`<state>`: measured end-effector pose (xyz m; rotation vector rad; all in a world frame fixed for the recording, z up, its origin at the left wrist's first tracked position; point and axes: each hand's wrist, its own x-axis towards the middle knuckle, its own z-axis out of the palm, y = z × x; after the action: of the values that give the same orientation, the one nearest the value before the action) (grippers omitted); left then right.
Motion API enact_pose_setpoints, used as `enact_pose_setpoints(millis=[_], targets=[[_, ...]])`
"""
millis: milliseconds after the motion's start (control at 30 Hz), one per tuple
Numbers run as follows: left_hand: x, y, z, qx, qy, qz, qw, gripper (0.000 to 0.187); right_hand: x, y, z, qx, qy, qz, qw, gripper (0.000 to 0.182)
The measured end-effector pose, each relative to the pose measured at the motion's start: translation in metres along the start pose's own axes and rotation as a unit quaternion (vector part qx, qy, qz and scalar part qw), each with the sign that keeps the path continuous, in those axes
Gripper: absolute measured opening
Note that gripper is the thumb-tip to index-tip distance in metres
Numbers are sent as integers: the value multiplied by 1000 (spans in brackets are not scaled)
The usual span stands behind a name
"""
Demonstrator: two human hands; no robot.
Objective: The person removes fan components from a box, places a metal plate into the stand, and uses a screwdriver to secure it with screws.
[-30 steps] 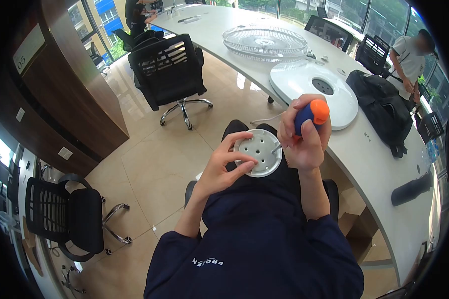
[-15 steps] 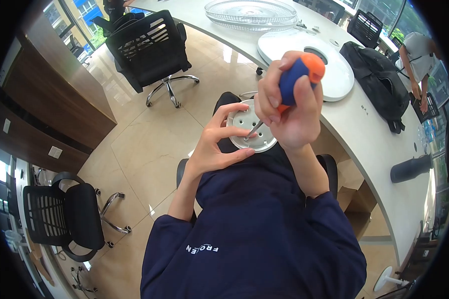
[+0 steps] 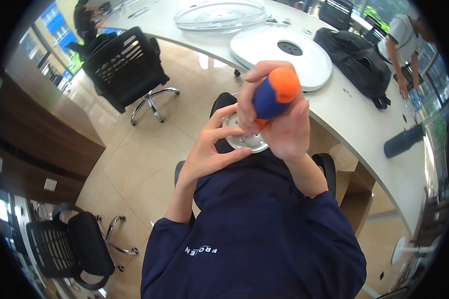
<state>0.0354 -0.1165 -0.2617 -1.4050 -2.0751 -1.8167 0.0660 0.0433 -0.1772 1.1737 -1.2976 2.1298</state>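
Note:
A round white plastic part (image 3: 257,143) with small holes rests over my lap. My left hand (image 3: 209,142) grips it by the rim from the left, thumb at the lower edge and fingers over the top. Above its right side, my right hand (image 3: 279,114) is wrapped round a screwdriver (image 3: 274,94) with a blue and orange handle. The orange end of the handle points up toward the camera. The shaft and tip are hidden behind my right hand, so contact with the part cannot be seen.
On the white table (image 3: 354,124) are a large white disc (image 3: 264,45), a clear round fan grille (image 3: 219,17), a black backpack (image 3: 354,65) and a dark bottle (image 3: 403,141). Office chairs (image 3: 122,67) stand at left. A person (image 3: 401,42) is at the right, another (image 3: 85,22) far left.
My right hand and the screwdriver have shifted left and a little down, now covering the shaft and more of the white part. The view has turned, moving the table and chairs in the frame.

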Motion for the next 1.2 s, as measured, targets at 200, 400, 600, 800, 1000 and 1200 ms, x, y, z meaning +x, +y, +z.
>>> enact_pose_setpoints(millis=[200,400,600,800,1000,1200], targets=[[11,8,15,-30,-50,-33,998,41,-4,-22,3,-187,-2,32,982,59],[16,-18,33,-118,-108,-10,987,44,-23,-38,11,-245,18,-65,967,48],[35,-10,43,-97,-209,11,973,42,-32,-57,8,-355,62,-39,932,51],[70,-20,55,-105,-276,79,952,41,-41,-74,1,-291,117,-14,949,40],[111,-46,82,-166,-390,148,893,43,-38,-80,-10,-412,147,-77,896,36],[124,-39,116,-300,-409,43,861,38,-52,-88,-22,-485,226,-57,843,43]])
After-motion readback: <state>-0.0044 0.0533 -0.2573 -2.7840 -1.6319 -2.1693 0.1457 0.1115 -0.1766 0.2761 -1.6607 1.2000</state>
